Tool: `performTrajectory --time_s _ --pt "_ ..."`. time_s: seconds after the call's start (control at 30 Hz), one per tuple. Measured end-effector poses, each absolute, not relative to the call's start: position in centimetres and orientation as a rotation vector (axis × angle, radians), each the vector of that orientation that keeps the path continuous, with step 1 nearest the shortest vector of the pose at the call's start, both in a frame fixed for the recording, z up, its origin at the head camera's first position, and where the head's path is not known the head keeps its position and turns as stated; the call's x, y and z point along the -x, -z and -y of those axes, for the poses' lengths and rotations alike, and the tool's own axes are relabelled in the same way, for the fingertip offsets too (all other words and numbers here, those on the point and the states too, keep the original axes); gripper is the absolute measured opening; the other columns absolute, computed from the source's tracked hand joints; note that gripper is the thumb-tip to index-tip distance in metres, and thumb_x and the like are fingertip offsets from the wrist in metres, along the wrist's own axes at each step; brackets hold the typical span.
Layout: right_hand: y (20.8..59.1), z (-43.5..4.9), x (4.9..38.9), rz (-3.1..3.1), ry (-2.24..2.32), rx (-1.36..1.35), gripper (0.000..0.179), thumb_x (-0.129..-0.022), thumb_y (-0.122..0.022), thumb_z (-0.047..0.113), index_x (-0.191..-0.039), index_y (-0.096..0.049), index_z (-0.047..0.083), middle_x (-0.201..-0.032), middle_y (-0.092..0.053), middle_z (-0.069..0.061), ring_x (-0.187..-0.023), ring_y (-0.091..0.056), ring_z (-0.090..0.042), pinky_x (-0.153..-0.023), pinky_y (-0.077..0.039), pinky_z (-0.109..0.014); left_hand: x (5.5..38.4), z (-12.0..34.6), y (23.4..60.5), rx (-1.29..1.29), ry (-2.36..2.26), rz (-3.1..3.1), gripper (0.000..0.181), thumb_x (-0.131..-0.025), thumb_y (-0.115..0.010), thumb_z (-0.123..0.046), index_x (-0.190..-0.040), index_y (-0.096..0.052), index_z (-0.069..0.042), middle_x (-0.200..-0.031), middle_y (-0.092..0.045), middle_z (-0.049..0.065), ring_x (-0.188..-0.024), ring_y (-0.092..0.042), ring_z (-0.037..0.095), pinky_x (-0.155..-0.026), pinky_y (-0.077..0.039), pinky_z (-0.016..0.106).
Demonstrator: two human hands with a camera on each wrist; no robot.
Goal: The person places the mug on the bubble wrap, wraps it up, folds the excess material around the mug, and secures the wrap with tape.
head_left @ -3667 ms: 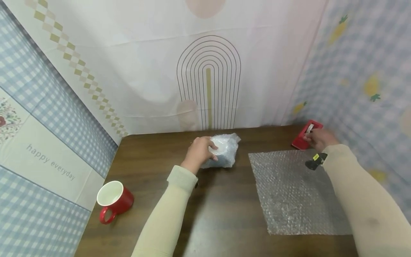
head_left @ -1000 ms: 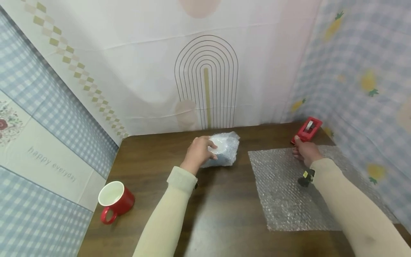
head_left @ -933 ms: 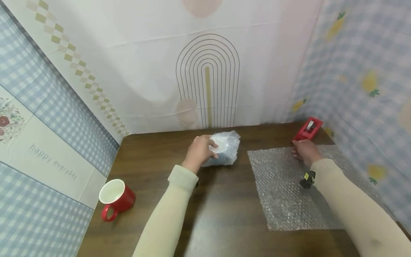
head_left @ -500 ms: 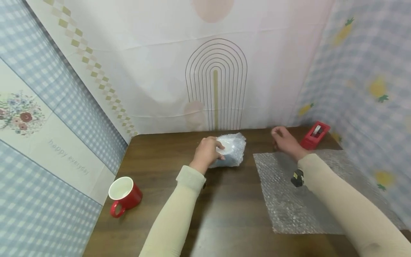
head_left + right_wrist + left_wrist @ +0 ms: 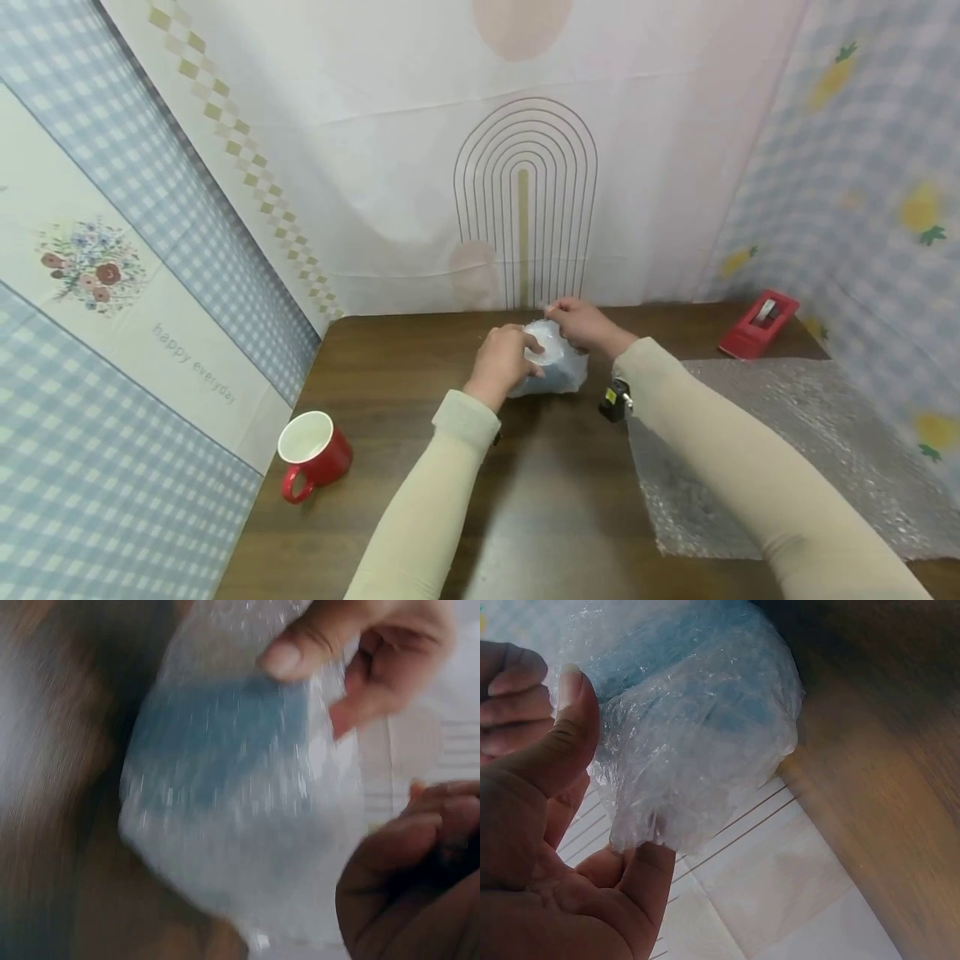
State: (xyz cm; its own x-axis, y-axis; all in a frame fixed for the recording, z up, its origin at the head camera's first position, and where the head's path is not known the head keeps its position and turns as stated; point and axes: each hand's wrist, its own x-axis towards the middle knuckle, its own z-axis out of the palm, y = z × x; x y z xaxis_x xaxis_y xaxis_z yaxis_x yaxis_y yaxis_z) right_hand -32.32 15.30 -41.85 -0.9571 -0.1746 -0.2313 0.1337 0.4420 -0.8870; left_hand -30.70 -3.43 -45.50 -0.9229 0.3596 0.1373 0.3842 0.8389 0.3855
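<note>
A bundle [image 5: 561,377] in clear bubble wrap, with something blue showing through, rests near the table's back edge. My left hand [image 5: 501,367] grips its left side; in the left wrist view the thumb and fingers hold the crumpled wrap [image 5: 697,742]. At the bundle's upper right is my right hand [image 5: 588,327], thumb and fingers pinched together. A faint, clear strip, apparently tape [image 5: 551,309], shows at those fingertips; most of it is hidden. The right wrist view is blurred, with the right hand [image 5: 420,874] curled beside the wrap.
A red tape dispenser [image 5: 759,327] stands at the back right. In front of it a flat sheet of bubble wrap [image 5: 810,400] lies partly under my right forearm. A red mug [image 5: 326,458] with a white inside stands at the left. Cloth hangings [image 5: 390,192] enclose the table.
My right hand has left the tape dispenser and moved left to the bundle, fingers pinched. The left hand keeps its grip on the bundle. The head view has shifted slightly left.
</note>
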Motion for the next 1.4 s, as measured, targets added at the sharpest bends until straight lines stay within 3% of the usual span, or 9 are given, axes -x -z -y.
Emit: performTrajectory --time_s 0.17,0.33,0.53,0.6,0.67,0.8,0.97,1.2,1.4 --pt "42.5 -13.8 32.6 -2.409 1.501 -0.132 0.033 -0.122 -0.05 0.027 -0.103 -0.066 0.006 -0.062 -0.042 0.009 -0.051 -0.029 -0.006 -0.055 -0.033 -0.025 30.5 3.0 45.9 0.616 0.597 2.955 0.039 -0.086 -0.099 -0.035 -0.121 -0.09 -0.022 -0.155 -0.074 0.009 -0.15 -0.066 0.031 -0.13 -0.052 0.045" --pt "42.8 -13.3 33.3 -2.544 1.39 -0.166 0.036 -0.119 -0.054 0.023 -0.091 -0.067 0.005 -0.063 -0.043 0.006 -0.049 -0.033 -0.004 -0.048 -0.036 -0.021 30.6 3.0 46.1 0.641 0.635 2.923 0.04 -0.087 -0.099 -0.035 -0.123 -0.09 -0.021 -0.158 -0.071 0.012 -0.148 -0.065 0.037 -0.127 -0.054 0.046" --pt "42.9 -13.0 33.7 -2.57 1.327 -0.262 0.038 -0.119 -0.057 0.025 -0.09 -0.068 0.003 -0.054 -0.035 0.01 -0.047 -0.033 -0.005 -0.048 -0.036 -0.022 30.6 3.4 46.2 0.695 0.711 2.897 0.034 -0.089 -0.098 -0.033 -0.119 -0.09 -0.02 -0.178 -0.049 0.008 -0.152 -0.059 0.044 -0.124 -0.056 0.051" --pt "42.9 -12.9 33.7 -2.559 1.332 -0.279 0.036 -0.118 -0.057 0.026 -0.096 -0.07 0.002 -0.052 -0.031 0.011 -0.047 -0.031 -0.006 -0.048 -0.035 -0.024 30.8 3.6 46.1 0.738 0.711 2.9 0.032 -0.089 -0.098 -0.033 -0.117 -0.09 -0.019 -0.183 -0.042 0.004 -0.152 -0.059 0.042 -0.122 -0.057 0.05" --pt "42.9 -12.8 33.8 -2.548 1.326 -0.272 0.035 -0.118 -0.057 0.025 -0.116 -0.076 -0.004 -0.052 -0.033 0.01 -0.048 -0.031 -0.006 -0.049 -0.035 -0.025 31.1 3.9 45.9 0.794 0.688 2.913 0.031 -0.09 -0.098 -0.034 -0.116 -0.09 -0.019 -0.185 -0.038 0.001 -0.15 -0.059 0.038 -0.121 -0.056 0.048" --pt "42.9 -12.6 33.8 -2.525 1.289 -0.27 0.042 -0.116 -0.054 0.023 -0.14 -0.072 -0.008 -0.053 -0.035 0.009 -0.049 -0.031 -0.008 -0.05 -0.035 -0.026 31.9 4.6 45.6 0.902 0.629 2.968 0.031 -0.091 -0.097 -0.037 -0.116 -0.088 -0.02 -0.186 -0.039 -0.005 -0.136 -0.062 0.028 -0.113 -0.055 0.041" --pt "42.9 -12.5 33.8 -2.517 1.264 -0.28 0.033 -0.114 -0.051 0.019 -0.121 -0.072 -0.005 -0.054 -0.035 0.009 -0.05 -0.033 -0.007 -0.05 -0.035 -0.025 33.0 5.2 45.2 0.993 0.656 3.044 0.031 -0.091 -0.096 -0.038 -0.115 -0.084 -0.022 -0.186 -0.039 -0.008 -0.125 -0.056 0.025 -0.107 -0.055 0.039" --pt "42.6 -12.8 34.0 -2.517 1.266 -0.246 0.033 -0.114 -0.051 0.02 -0.116 -0.074 -0.005 -0.054 -0.037 0.01 -0.05 -0.034 -0.006 -0.05 -0.036 -0.024 34.0 5.5 44.4 1.03 0.734 3.076 0.032 -0.087 -0.099 -0.034 -0.109 -0.081 -0.021 -0.181 -0.049 -0.008 -0.149 -0.055 0.029 -0.125 -0.05 0.043" --pt "41.8 -13.5 33.5 -2.355 1.37 -0.16 0.034 -0.117 -0.049 0.024 -0.094 -0.067 0.006 -0.057 -0.048 0.009 -0.052 -0.039 -0.006 -0.051 -0.033 -0.023 34.0 5.4 44.0 0.984 0.705 3.103 0.034 -0.087 -0.1 -0.035 -0.111 -0.081 -0.022 -0.17 -0.062 -0.011 -0.146 -0.057 0.029 -0.123 -0.052 0.047"
